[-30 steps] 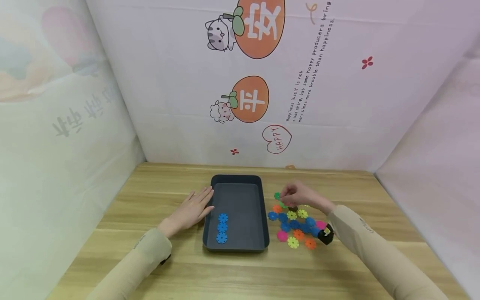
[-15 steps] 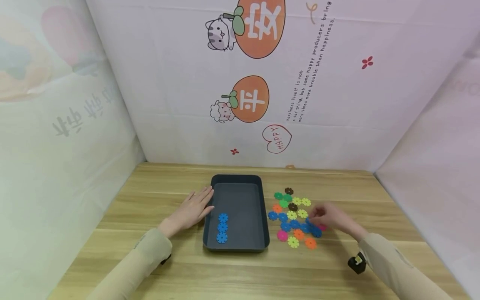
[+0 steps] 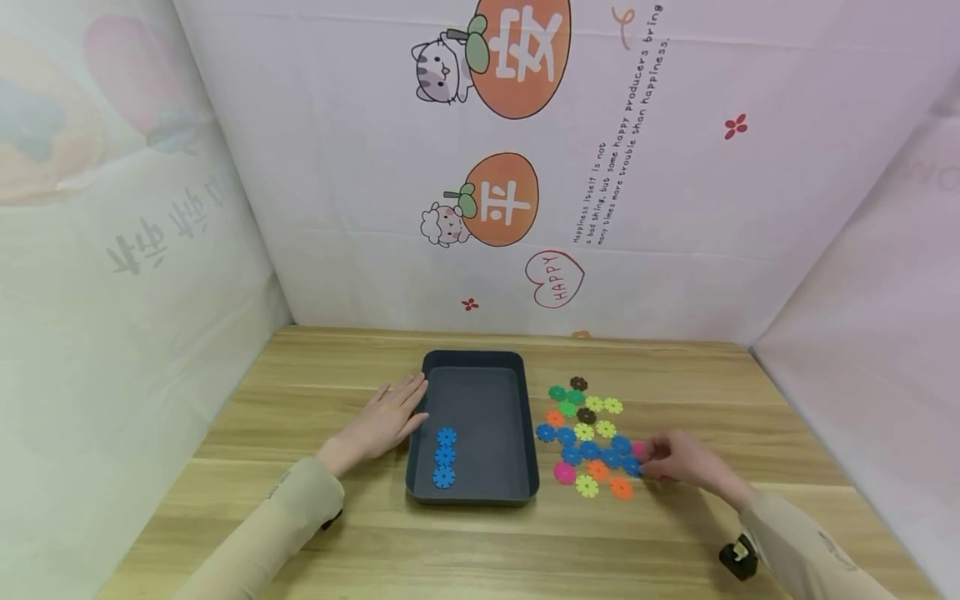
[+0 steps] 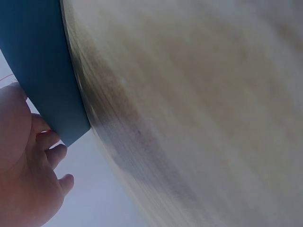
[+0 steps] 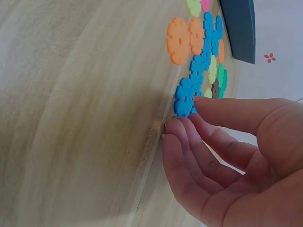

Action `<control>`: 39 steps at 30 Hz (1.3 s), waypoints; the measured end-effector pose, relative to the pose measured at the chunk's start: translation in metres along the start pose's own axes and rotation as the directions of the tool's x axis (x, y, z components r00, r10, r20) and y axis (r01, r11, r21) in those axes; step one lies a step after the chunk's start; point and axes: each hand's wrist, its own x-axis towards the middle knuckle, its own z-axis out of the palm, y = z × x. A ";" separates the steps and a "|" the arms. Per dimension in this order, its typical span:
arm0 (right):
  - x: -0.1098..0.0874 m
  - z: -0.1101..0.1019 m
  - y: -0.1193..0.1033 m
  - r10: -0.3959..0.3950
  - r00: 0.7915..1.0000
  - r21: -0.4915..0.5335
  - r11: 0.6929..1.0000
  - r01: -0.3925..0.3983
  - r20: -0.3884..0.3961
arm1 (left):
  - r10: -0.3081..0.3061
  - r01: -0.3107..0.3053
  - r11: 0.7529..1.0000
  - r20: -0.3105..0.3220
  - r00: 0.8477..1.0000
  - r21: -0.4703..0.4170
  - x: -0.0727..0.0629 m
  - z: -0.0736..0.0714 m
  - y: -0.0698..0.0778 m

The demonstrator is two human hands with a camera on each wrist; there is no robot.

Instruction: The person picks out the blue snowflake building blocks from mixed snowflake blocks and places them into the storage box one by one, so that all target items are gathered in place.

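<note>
My left hand [image 3: 381, 419] lies with straight fingers over the left rim of the dark grey tray [image 3: 480, 495]; in the left wrist view its fingers [image 4: 57, 153] meet the tray wall. Three blue snowflake discs [image 3: 445, 456] stand in a column inside the tray. My right hand [image 3: 686, 461] is at the right end of the loose pieces. Its thumb and curled fingertips pinch the edge of a blue notched snowflake disc [image 5: 183, 98]. Right beside that hand, a pink disc [image 3: 638, 450] is partly covered by the fingers.
Right of the tray, several flat discs lie spread on the wooden table [image 3: 390, 546]: blue discs [image 3: 589, 450], orange discs [image 3: 621, 487], yellow discs [image 3: 605, 429], green discs [image 3: 557, 392] and brown discs [image 3: 578, 383]. Printed white cloth walls [image 3: 360, 250] enclose the back and sides.
My right hand has moved from the green and brown discs toward the front right, to the blue disc at the end. The left hand and the tray have stayed put.
</note>
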 end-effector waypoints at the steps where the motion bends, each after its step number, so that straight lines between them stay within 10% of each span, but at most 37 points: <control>1: 0.000 0.000 0.000 -0.005 1.000 -0.006 1.000 0.005 -0.002 | 0.000 0.000 1.000 0.001 1.000 0.001 0.000 0.000 0.000; 23: 0.012 0.011 0.003 0.043 0.992 -0.099 0.994 -0.055 -0.116 | -0.005 0.005 1.000 0.004 1.000 -0.003 0.001 0.002 -0.001; 39: 0.011 0.009 0.003 0.008 0.998 -0.071 0.997 -0.012 -0.062 | -0.006 0.006 1.000 0.012 1.000 -0.011 0.000 0.003 -0.001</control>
